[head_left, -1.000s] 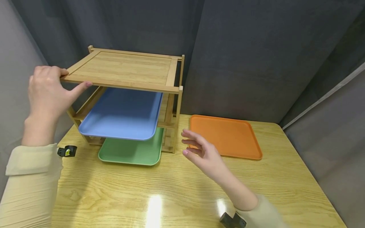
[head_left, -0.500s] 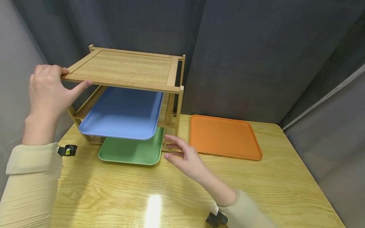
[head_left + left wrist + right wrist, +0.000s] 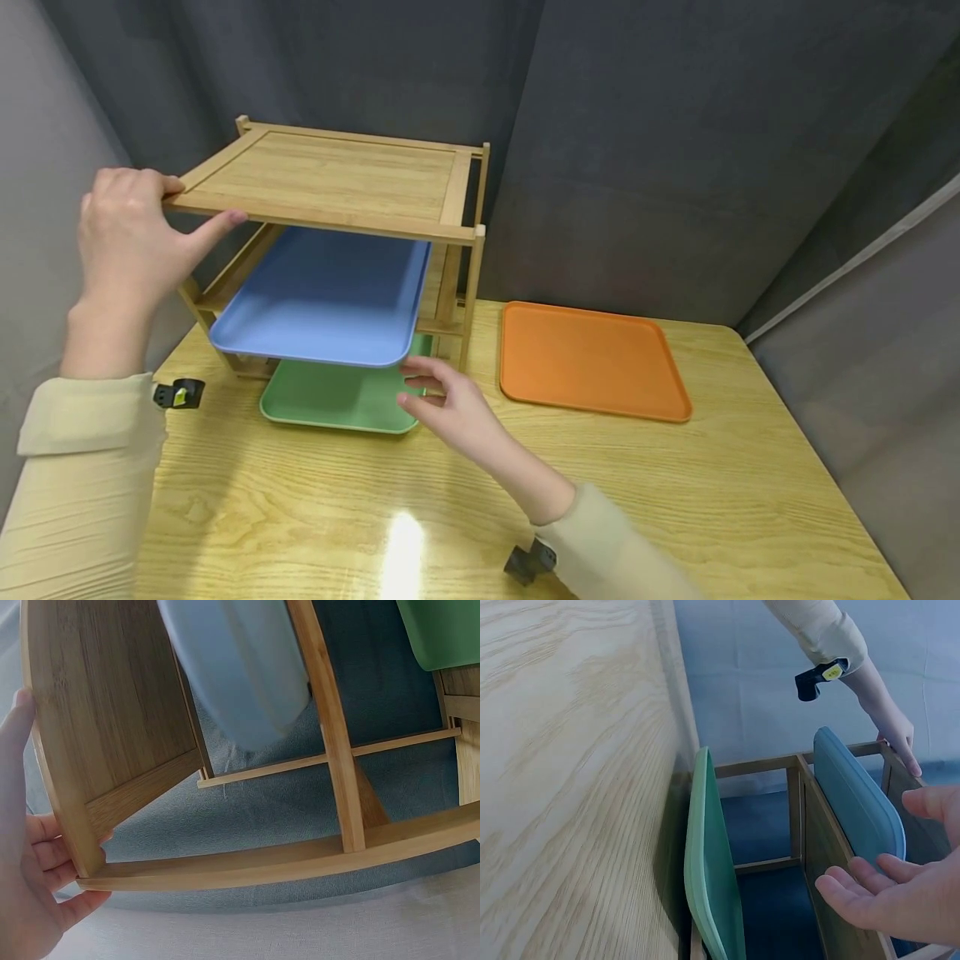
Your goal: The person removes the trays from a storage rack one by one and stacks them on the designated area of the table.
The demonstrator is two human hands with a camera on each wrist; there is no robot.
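Note:
A bamboo rack (image 3: 330,179) stands at the table's back left. My left hand (image 3: 131,237) grips the front left corner of its top shelf (image 3: 67,750), thumb under the edge. A blue tray (image 3: 322,300) sits on the middle level, sticking out forward, and a green tray (image 3: 337,400) lies on the bottom level. My right hand (image 3: 442,400) hovers open by the blue tray's front right corner (image 3: 862,802), just above the green tray's corner (image 3: 712,862); I cannot tell whether the fingers touch the blue tray. An orange tray (image 3: 592,358) lies flat on the table to the right.
The wooden table (image 3: 450,517) has dark grey curtain walls (image 3: 637,150) behind and at both sides. The orange tray lies close beside the rack's right legs. Bare tabletop stretches in front of the rack.
My right hand has moved left from beside the orange tray to the blue tray's front right corner. The left hand has stayed on the rack.

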